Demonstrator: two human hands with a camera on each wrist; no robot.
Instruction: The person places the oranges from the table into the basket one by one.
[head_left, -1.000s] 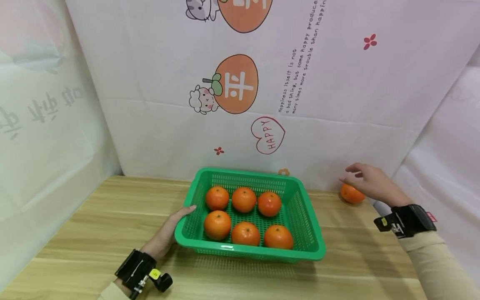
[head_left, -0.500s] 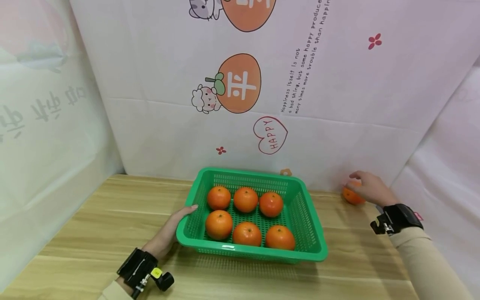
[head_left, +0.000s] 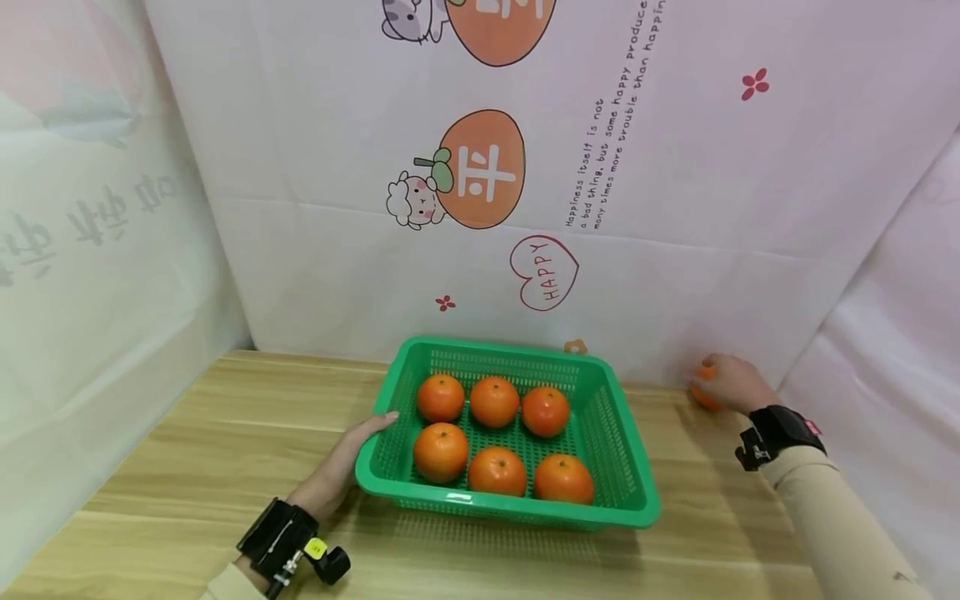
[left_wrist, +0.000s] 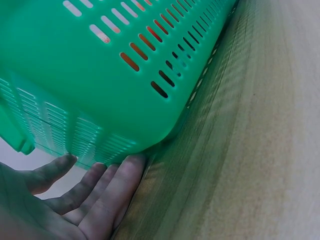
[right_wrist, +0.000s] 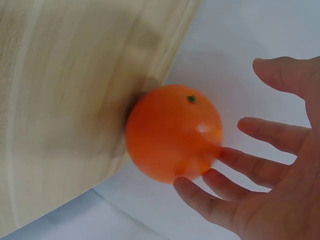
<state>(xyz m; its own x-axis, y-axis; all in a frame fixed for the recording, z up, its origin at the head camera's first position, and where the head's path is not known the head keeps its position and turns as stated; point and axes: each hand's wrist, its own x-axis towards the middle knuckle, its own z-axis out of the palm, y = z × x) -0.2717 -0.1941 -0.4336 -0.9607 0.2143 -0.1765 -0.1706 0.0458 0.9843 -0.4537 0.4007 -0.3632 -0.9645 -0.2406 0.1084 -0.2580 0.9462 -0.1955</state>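
Note:
A green basket (head_left: pixel 652 500) with slotted walls holds several oranges (head_left: pixel 493 402). My left hand (head_left: pixel 337 467) grips its left side, thumb over the rim. In the left wrist view, the fingers (left_wrist: pixel 117 192) of that hand lie against the basket's outer wall near the tabletop, and its thumb is hidden. At the far right of the table, my right hand (head_left: pixel 738 383) is at a single loose orange (head_left: pixel 703 392), partly covering it in the head view. In the right wrist view, its spread fingers (right_wrist: pixel 260 170) reach the side of the orange, the thumb standing apart from it.
The wooden tabletop (head_left: pixel 187 467) ends at a white printed cloth (head_left: pixel 337 275) hanging behind it. More white cloth (head_left: pixel 900 333) hangs on the right and on the left. The loose orange is close to the back cloth and the table's right edge.
My right hand has come down and slightly left, from above the loose orange to beside it. My left hand and the basket hold their place; the head view has shifted a little.

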